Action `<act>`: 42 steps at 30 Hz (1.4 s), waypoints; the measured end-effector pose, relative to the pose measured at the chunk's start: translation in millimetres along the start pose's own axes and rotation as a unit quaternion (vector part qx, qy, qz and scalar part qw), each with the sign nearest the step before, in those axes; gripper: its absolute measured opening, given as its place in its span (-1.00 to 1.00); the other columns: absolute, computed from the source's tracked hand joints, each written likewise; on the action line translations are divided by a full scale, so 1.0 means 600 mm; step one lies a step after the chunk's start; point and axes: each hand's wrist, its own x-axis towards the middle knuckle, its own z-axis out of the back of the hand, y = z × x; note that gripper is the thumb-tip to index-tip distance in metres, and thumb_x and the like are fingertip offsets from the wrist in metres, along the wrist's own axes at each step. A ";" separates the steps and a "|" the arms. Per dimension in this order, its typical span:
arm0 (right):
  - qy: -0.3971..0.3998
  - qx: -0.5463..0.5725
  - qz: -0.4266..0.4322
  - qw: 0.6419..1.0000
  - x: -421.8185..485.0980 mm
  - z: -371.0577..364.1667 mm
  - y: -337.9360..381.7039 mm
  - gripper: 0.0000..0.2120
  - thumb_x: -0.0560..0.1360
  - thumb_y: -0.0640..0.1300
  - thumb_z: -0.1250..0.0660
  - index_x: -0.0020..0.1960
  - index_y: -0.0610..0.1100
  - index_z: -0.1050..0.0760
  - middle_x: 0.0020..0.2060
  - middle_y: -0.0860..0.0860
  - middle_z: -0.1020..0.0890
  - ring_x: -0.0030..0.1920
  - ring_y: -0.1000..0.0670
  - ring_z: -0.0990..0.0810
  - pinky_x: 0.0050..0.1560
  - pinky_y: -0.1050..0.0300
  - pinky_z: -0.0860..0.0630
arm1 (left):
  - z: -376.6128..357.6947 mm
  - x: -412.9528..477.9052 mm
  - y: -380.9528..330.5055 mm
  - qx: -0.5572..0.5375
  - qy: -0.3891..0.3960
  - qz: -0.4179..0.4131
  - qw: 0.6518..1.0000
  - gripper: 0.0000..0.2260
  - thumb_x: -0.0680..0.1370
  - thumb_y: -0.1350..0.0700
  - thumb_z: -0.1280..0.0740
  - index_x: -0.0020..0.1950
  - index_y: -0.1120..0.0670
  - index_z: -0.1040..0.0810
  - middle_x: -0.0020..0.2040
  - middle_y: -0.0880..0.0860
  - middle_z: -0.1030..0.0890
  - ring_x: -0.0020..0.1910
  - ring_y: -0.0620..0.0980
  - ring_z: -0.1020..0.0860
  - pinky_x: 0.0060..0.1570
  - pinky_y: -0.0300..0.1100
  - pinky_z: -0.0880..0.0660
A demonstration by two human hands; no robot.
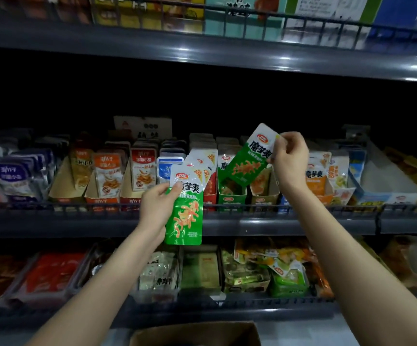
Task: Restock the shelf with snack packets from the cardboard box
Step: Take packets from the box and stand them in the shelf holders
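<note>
My left hand (156,208) grips a fanned stack of green and white snack packets (186,208) in front of the middle shelf (277,222). My right hand (289,156) pinches the top corner of a single green packet (248,161), tilted, its lower end over the green display carton (232,196) on that shelf. The cardboard box (195,334) shows at the bottom edge, below my arms; its inside is hidden.
Rows of snack packets in display cartons fill the middle shelf left (107,176) and right (327,176). A lower shelf (227,270) holds more packets. An upper shelf (202,43) with boxes overhangs. Wire rails run along each shelf front.
</note>
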 end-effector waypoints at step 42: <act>0.304 0.144 -0.241 0.910 -0.075 -0.021 0.010 -0.92 0.48 -0.24 -0.39 -0.05 -0.20 -0.51 -0.18 -0.09 -0.65 -0.19 -0.02 -0.65 -0.28 0.18 -0.58 | -0.039 -0.002 0.031 0.233 0.147 -0.141 0.951 -0.83 0.45 0.08 -0.46 -0.07 -0.16 -0.55 -0.10 -0.13 -0.68 -0.09 -0.16 -0.65 -0.08 0.04 -0.60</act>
